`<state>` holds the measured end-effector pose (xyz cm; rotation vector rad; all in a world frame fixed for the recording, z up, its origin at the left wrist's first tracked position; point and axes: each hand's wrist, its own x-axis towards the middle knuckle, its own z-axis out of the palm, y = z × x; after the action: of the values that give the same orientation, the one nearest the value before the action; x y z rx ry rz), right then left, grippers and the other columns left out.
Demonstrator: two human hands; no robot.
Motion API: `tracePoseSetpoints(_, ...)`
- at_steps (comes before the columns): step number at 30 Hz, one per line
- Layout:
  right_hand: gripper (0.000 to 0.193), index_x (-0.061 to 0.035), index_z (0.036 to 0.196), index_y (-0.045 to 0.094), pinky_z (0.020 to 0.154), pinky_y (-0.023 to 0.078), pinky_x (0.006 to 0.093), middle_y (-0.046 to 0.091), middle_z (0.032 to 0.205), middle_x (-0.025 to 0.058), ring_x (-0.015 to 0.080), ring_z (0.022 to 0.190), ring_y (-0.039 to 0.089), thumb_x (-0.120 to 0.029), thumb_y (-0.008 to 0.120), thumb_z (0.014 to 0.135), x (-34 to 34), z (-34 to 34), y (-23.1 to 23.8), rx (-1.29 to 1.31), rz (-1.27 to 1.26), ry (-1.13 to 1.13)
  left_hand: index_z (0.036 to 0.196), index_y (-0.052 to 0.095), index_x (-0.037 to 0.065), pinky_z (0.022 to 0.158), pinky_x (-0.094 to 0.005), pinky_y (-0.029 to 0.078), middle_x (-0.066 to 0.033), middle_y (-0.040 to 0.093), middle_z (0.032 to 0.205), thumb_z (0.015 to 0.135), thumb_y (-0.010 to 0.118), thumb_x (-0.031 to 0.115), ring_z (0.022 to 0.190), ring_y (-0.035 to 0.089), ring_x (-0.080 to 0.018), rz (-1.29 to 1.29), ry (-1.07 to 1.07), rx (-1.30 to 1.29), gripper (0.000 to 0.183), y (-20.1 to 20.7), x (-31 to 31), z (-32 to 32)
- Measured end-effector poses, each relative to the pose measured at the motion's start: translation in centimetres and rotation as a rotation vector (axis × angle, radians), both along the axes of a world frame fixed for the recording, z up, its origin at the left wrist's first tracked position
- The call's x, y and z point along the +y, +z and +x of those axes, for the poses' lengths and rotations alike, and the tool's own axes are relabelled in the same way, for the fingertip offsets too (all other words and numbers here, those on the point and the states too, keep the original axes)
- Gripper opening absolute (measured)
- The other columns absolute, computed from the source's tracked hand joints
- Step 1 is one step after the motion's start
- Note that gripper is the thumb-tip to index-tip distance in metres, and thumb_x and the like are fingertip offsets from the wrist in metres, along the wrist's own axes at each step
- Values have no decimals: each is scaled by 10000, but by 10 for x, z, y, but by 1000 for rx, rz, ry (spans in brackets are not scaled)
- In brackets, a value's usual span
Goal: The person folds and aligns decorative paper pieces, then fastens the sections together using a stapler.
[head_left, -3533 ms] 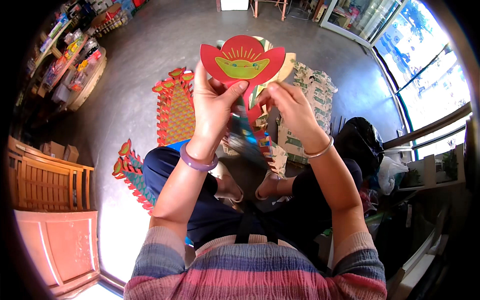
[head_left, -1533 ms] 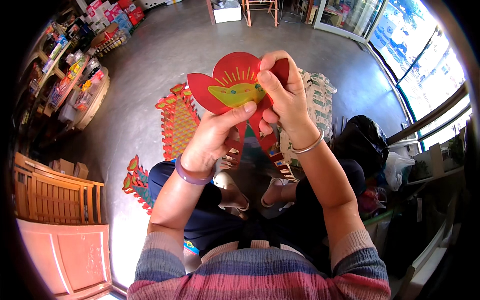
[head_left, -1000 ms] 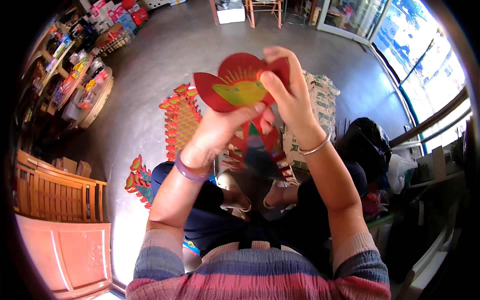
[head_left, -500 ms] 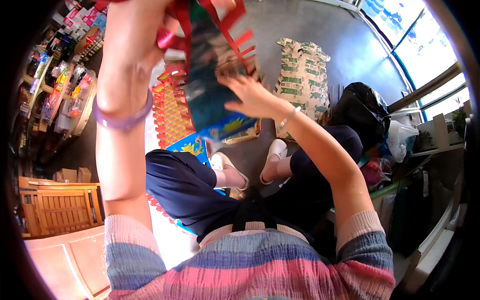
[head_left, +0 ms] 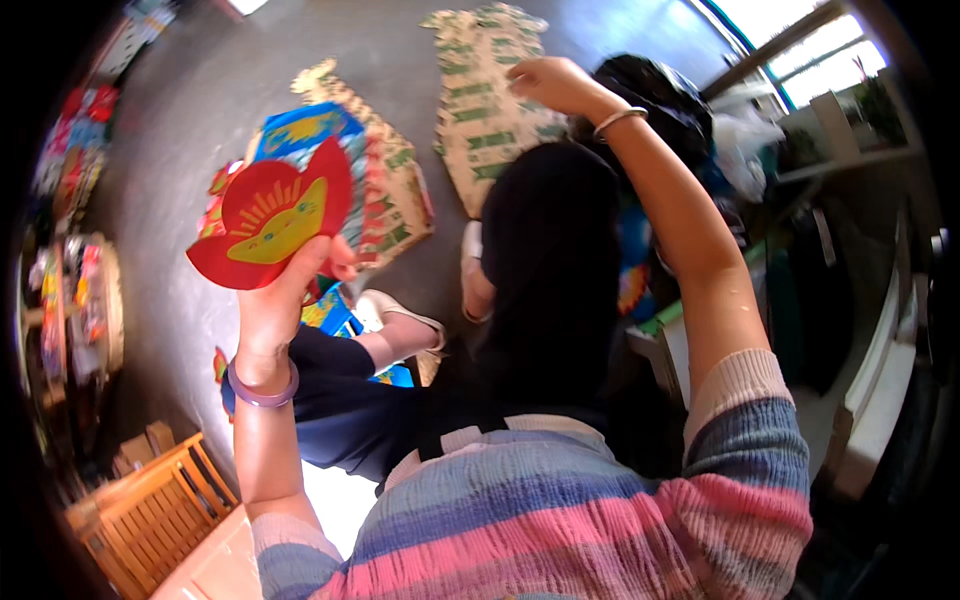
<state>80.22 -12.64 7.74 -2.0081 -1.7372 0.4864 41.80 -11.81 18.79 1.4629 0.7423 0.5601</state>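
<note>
My left hand point(head_left: 290, 285) is closed on a red paper cutout point(head_left: 270, 215) with pointed ends and a yellow printed shape, pinched at its lower edge. Beyond the cutout show a blue paper piece with yellow pattern point(head_left: 310, 130) and a tan piece with green print and toothed edges point(head_left: 405, 205); whether they join the cutout is hidden. My right hand point(head_left: 562, 85) is raised ahead on the right, fingers stretched out, nothing visible in it. Under its fingertips, farther down, lies a long tan and green printed piece with jagged edges point(head_left: 480, 100).
A black plastic bag point(head_left: 660, 100) and a white plastic bag point(head_left: 745, 150) sit at the right, near a shelf with plants. At the lower left stands a slatted wooden chair point(head_left: 155, 510); shelves of packaged goods point(head_left: 75, 310) run along the left. Blue patterned paper point(head_left: 335, 315) lies by my left foot.
My left hand has come down and nearer with the red cutout. My right hand has left the hanging dark blue and red paper and moved up and right. The view has turned.
</note>
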Motion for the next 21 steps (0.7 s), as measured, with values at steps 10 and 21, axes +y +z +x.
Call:
tracePoseSetpoints(10, 412, 8, 920, 599, 748, 476, 438, 590, 946, 207, 349, 871, 579, -350, 605, 715, -247, -60, -234, -40, -583, -535, 916, 550, -6, 580, -244, 469, -72, 586, 737, 846, 558, 65, 628, 564, -136, -170, 238, -21, 101, -78, 24, 2)
tracePoseSetpoints(21, 331, -102, 1136, 481, 802, 402, 431, 513, 1040, 88, 263, 993, 488, -168, 471, 812, -259, -151, -301, -285, -557, -495, 855, 585, -23, 512, -191, 414, -38, 569, 729, 860, 564, 152, 581, 529, -90, -313, 267, 93, 176, -70, 20, -7)
